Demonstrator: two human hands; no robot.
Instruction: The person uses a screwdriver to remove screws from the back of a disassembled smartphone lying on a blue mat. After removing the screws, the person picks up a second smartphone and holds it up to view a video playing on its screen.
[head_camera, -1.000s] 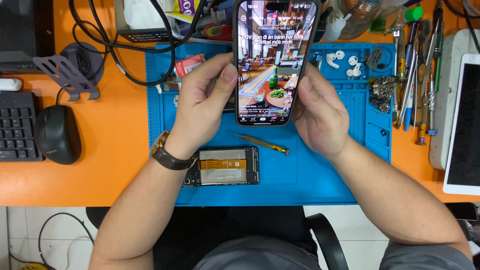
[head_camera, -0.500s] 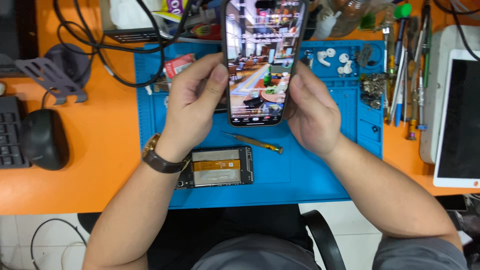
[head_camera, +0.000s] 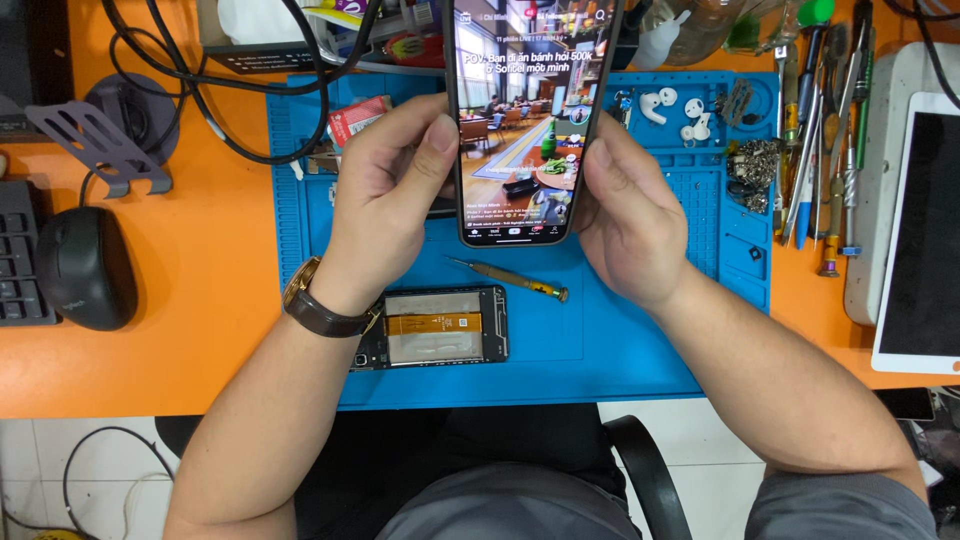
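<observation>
A smartphone with a lit screen playing a video is held upright over the blue work mat. My left hand grips its left edge, thumb on the side, and wears a brown wristwatch. My right hand holds its right edge. Below the phone on the mat lie a small yellow-handled screwdriver and an opened phone frame with an orange flex strip, partly under my left forearm.
Black mouse and keyboard edge sit at the left, with a grey phone stand and black cables behind. Several hand tools and a white tablet are on the right. White earbuds and small parts rest at the mat's back.
The video picture on the phone screen has changed. Both hands keep the same grip on the phone, and the view has shifted slightly.
</observation>
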